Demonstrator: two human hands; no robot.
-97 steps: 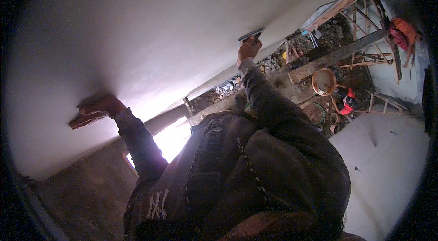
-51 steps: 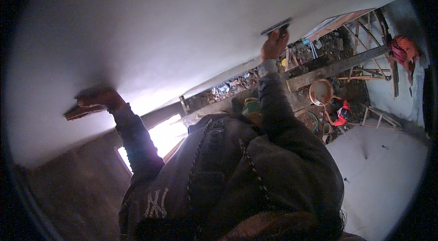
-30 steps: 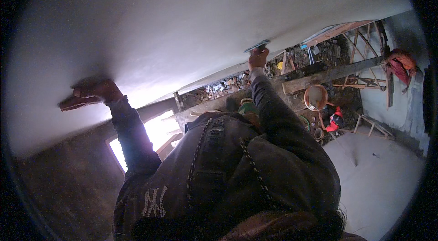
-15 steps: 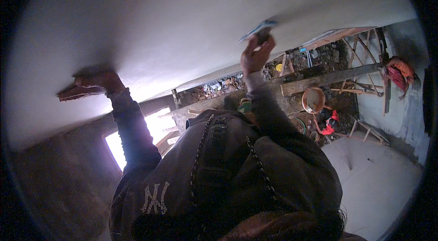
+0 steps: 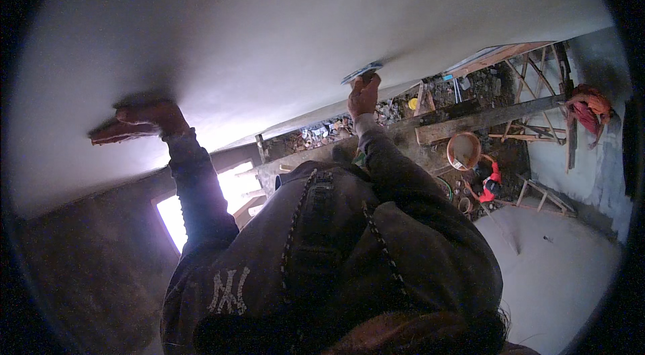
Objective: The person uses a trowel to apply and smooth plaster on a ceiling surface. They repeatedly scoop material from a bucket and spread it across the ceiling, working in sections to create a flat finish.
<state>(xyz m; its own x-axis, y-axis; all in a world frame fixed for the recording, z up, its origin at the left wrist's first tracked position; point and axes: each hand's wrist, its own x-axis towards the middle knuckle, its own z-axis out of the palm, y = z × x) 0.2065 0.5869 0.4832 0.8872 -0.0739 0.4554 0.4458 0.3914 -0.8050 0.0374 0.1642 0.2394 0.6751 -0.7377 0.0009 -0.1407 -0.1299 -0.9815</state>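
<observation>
I see 1 head-worn fisheye view looking down, close over the dark hoodie [image 5: 430, 241], pale surface [image 5: 269, 12] ahead.

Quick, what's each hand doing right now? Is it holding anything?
Left hand: up by the pale wall; can't tell if open or holding something.
Right hand: closed, holding a flat trowel.

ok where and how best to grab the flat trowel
The flat trowel is probably best gripped by its back, from the side away from the pale wall: its face is turned to the wall, and the right hand holds it from behind.
</observation>
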